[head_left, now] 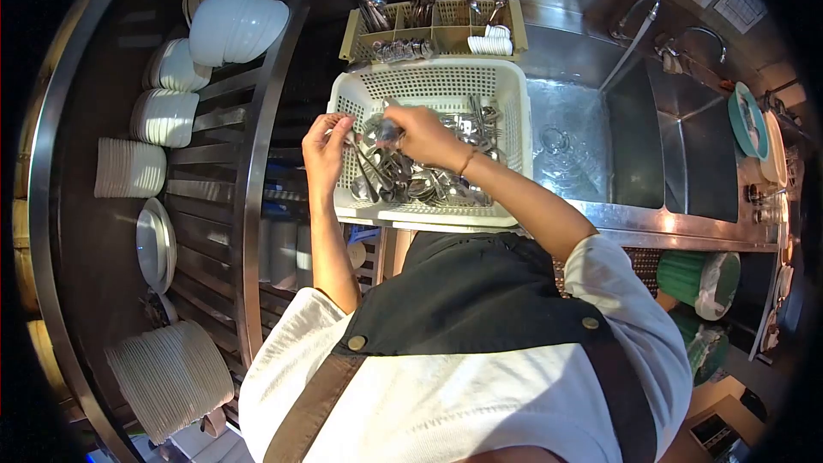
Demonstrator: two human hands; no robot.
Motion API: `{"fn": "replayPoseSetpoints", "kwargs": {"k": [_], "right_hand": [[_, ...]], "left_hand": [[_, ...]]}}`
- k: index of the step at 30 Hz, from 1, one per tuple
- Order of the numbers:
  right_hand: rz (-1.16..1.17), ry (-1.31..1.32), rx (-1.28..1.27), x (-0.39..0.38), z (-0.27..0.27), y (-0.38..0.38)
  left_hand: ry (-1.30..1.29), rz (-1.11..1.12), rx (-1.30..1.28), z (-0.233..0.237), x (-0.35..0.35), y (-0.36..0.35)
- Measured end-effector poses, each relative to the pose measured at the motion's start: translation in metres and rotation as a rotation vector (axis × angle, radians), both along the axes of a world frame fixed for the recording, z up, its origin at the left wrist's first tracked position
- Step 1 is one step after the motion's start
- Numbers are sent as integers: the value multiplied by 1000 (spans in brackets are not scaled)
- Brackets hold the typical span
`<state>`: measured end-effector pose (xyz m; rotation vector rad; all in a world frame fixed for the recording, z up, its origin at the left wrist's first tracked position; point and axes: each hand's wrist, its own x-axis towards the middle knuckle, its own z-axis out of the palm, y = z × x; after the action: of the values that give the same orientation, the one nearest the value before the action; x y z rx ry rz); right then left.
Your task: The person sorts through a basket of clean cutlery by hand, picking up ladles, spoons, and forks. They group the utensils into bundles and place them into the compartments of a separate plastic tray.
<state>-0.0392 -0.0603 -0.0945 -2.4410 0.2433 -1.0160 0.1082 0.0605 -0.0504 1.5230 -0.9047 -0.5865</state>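
Note:
A white perforated plastic basket (517, 120) sits in front of me with a heap of loose metal cutlery (429, 184), mostly spoons and some forks. At its left rim, my left hand (324, 153) is closed, thumb and fingers pinched on a thin piece of cutlery (351, 130) whose exact kind I cannot tell. Over the heap my right hand (426, 135) is closed around spoons (390, 132), their shiny bowls showing on the side towards my left hand. Behind the basket stands a beige compartment holder (450, 13) with sorted cutlery and white spoons (490, 44).
Water runs from a tap (639, 39) into a steel sink (630, 137) on the right. A slatted metal rack at left carries stacked white bowls (163, 118) and plates (171, 377). A teal basin (747, 122) stands at far right, green rolls (686, 279) below the counter.

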Motion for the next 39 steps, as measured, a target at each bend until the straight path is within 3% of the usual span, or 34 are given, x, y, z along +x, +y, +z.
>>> {"fn": "replayPoseSetpoints", "kwargs": {"k": [2, 3, 6, 8, 10, 11, 13, 17, 18, 19, 20, 21, 22, 24, 26, 27, 29, 34, 36, 38, 39], "right_hand": [[288, 62, 1081, -9, 9, -9], [483, -43, 1272, -11, 2, -18], [441, -361, 1541, -28, -3, -11], [369, -477, 1688, -44, -10, -14], [249, -560, 1663, -58, -22, -22], [223, -574, 1685, -68, -25, -25], [183, -610, 1703, -85, -25, -31], [50, -392, 1527, -103, -25, -40], [-20, -295, 1451, -102, -22, -39], [-94, -143, 1221, -91, -30, -40], [-276, 59, 857, -84, -20, -33], [-319, -10, 482, -72, -25, -24], [-230, -55, 439, -59, -35, -18], [-224, 208, 262, -42, -51, 2], [-209, 273, 164, -30, -59, 25], [-220, 338, 56, -26, -62, 34], [-146, 372, 23, -23, -69, 41], [-68, 388, -24, -22, -80, 44], [-91, 364, 73, -24, -74, 37], [-23, 367, 439, -27, -61, 19], [-29, 286, 464, -28, -60, 6]], "left_hand": [[-116, -52, 5, 3, -4, -13], [-94, -73, -7, 12, -16, -24], [137, -110, 2, 7, -51, -70], [211, -253, 28, -17, -68, -96], [338, -313, -143, -34, -92, -116], [363, -286, 107, -33, -95, -117], [435, -370, -30, -58, -109, -134], [411, -614, -45, -73, -104, -139], [416, -691, 49, -77, -91, -130], [532, -620, -139, -75, -97, -120], [819, -619, -156, -68, -91, -102], [915, -589, -236, -68, -87, -87], [915, -592, -224, -75, -89, -72], [1036, -128, -223, -95, -80, -45], [1337, 161, -181, -112, -69, -30], [1321, 228, -185, -122, -66, -24], [1363, 247, -234, -143, -60, -11], [1375, 215, -301, -132, -71, 3], [1270, 199, -255, -128, -73, 2], [1168, 170, -207, -124, -76, -5], [1060, 52, -195, -120, -78, -12]]}}
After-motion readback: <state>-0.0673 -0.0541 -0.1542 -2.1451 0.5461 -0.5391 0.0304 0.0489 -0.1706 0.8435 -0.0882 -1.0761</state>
